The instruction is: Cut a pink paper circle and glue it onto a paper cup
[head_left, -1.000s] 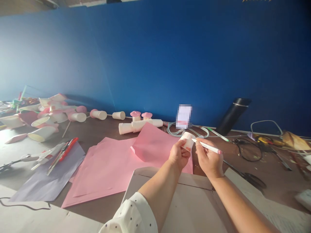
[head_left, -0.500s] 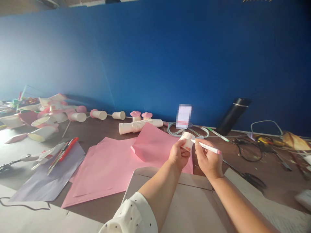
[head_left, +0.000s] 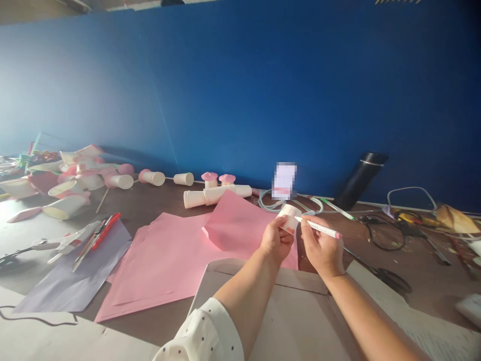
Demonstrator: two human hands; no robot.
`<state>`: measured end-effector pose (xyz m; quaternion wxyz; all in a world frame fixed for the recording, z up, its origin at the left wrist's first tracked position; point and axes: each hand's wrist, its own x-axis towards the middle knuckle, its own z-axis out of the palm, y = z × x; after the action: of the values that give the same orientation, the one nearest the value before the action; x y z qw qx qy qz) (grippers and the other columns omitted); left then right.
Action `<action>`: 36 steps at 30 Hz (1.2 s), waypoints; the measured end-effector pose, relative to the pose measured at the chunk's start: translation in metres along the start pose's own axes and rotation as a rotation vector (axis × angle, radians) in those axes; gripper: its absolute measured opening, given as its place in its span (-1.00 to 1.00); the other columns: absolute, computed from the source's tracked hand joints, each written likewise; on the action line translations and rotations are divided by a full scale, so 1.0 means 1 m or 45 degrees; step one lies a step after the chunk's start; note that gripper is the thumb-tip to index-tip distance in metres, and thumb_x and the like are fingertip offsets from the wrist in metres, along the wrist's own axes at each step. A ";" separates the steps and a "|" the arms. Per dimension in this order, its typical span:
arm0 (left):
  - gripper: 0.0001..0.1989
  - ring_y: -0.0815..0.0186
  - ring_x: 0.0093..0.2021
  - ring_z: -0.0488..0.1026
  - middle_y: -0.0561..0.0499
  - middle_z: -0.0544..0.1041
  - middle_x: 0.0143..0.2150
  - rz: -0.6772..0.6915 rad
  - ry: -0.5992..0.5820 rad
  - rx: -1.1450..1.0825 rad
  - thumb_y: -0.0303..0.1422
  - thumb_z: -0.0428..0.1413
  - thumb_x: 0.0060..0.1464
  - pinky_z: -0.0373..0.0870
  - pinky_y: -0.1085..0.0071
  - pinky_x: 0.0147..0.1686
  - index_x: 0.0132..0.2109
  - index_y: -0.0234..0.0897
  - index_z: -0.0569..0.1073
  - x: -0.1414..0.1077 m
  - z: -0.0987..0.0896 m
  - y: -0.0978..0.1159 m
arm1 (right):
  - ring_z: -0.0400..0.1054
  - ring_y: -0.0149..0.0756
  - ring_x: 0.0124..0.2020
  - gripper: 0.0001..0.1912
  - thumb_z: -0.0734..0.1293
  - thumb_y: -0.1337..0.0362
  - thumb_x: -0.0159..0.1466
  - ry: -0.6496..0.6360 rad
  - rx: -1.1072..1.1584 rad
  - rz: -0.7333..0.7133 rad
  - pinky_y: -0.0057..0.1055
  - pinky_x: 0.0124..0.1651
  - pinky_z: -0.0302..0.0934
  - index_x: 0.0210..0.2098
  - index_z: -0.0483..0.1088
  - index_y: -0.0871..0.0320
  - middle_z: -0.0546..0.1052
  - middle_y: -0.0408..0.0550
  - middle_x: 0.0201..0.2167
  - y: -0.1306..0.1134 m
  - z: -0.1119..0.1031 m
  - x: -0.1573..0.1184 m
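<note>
My left hand (head_left: 277, 240) is wrapped round a small white paper cup (head_left: 288, 213) that bears a few pinkish marks. In my right hand (head_left: 323, 249) a white marker (head_left: 321, 229) with a pink end is gripped, its tip at the cup's right side. Whether the tip touches the surface is too small to tell. Below and left of the cup lie pink paper sheets (head_left: 161, 260), one with a folded, raised corner.
A stack of white cups (head_left: 218, 195) lies behind the pink paper, near two pink-topped cups. Scissors (head_left: 56, 243) and a red-handled cutter (head_left: 98, 238) are at the left. A black bottle (head_left: 358, 183), cables and dark scissors (head_left: 391, 278) are at the right.
</note>
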<state>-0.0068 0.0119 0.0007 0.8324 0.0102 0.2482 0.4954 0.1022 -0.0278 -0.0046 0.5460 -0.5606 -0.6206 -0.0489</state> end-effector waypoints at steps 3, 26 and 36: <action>-0.82 0.64 -0.71 -0.08 0.22 0.01 -0.59 0.011 -0.026 -0.006 -0.54 0.14 -0.04 -0.17 0.70 -0.78 -0.44 -0.33 0.25 0.001 -0.001 -0.001 | 0.51 -0.17 -0.33 -0.74 0.28 0.13 0.28 -0.006 0.041 0.022 -0.28 -0.26 0.40 -0.19 0.46 0.18 0.59 0.10 -0.28 0.002 0.001 -0.002; -0.78 0.61 -0.68 -0.04 0.22 0.01 -0.59 0.045 -0.031 0.129 -0.54 0.16 -0.10 -0.20 0.67 -0.75 -0.43 -0.31 0.22 0.003 -0.002 -0.004 | 0.51 -0.11 -0.21 -0.77 0.30 0.20 0.28 -0.010 0.124 -0.036 -0.22 -0.17 0.42 -0.12 0.45 0.16 0.57 0.10 -0.23 0.005 0.000 -0.003; -0.75 0.61 -0.68 0.00 0.21 0.08 -0.58 0.085 -0.093 0.236 -0.48 0.22 -0.17 -0.22 0.65 -0.73 -0.42 -0.31 0.25 0.003 -0.002 -0.006 | 0.50 -0.15 -0.25 -0.77 0.30 0.20 0.28 -0.025 0.111 -0.035 -0.26 -0.20 0.40 -0.13 0.45 0.18 0.58 0.10 -0.23 0.004 -0.001 -0.002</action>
<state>-0.0012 0.0108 -0.0041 0.8194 0.1134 0.2619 0.4971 0.1053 -0.0277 -0.0078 0.5631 -0.5281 -0.6351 -0.0241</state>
